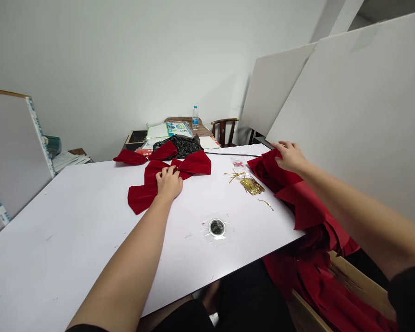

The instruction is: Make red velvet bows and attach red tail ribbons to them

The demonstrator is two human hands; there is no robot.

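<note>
My left hand [169, 184] lies on a red velvet bow [197, 163] left of the table's middle, its bent fingers closed at the knot. Under and beside that bow are more red velvet pieces [138, 197], partly hidden by the hand. Behind them is another red bow [131, 157]. At the table's right edge, my right hand [289, 157] is over a stack of red velvet cloth [269, 170], thumb and fingers apart. Gold twist ties [251, 186] lie in a bundle left of the stack, with a few loose ones around.
A round, dark-centred disc [216, 228] is taped to the white table [90, 221]. A black plastic bag [178, 145] sits at the back edge. Beyond stand a water bottle [195, 118] and a wooden chair [224, 131]. White panels [359, 106] rise on the right; a carton [359, 281] of red cloth is below.
</note>
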